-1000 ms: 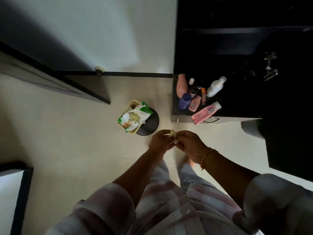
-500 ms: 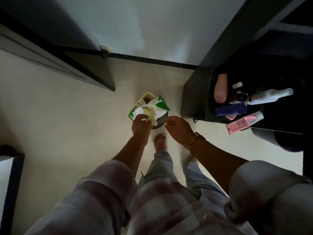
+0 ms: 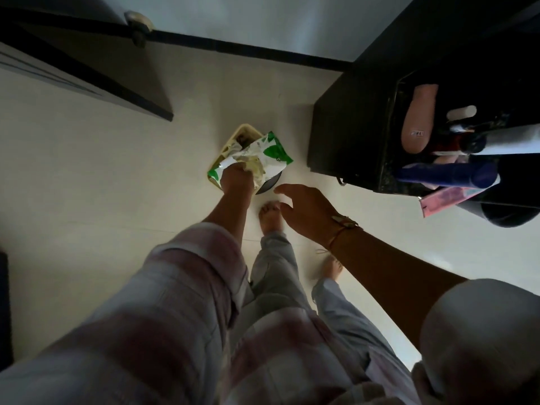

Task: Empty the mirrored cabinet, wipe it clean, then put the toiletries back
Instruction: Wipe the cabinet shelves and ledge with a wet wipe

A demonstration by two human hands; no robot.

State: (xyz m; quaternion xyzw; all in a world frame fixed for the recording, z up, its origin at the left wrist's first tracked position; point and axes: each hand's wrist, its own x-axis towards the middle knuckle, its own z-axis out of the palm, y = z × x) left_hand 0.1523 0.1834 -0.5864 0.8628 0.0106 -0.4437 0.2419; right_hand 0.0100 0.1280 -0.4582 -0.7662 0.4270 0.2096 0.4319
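My left hand [image 3: 236, 180] reaches down into a small waste bin [image 3: 237, 136] on the floor, its fingers down against a green and white wrapper [image 3: 267, 154] that fills the bin's top. What the fingers hold is hidden. My right hand [image 3: 306, 210] hovers beside the bin with fingers spread and nothing in it. Several toiletries stand on a dark counter [image 3: 347, 135] at the right: a peach bottle [image 3: 418, 118], a blue bottle [image 3: 447, 175], a pink tube [image 3: 450, 200] and a white bottle [image 3: 508, 140].
A dark door [image 3: 87, 74] stands ajar at the upper left, with a round door stop [image 3: 138, 24] at the skirting. My bare feet [image 3: 270, 217] are on the pale floor just behind the bin. A dark-edged object [image 3: 4, 305] sits at the left border.
A second ago both hands pinched a small scrap at waist height. I have bent lower; the left hand went down onto the bin's contents and the right hand has opened and drawn apart.
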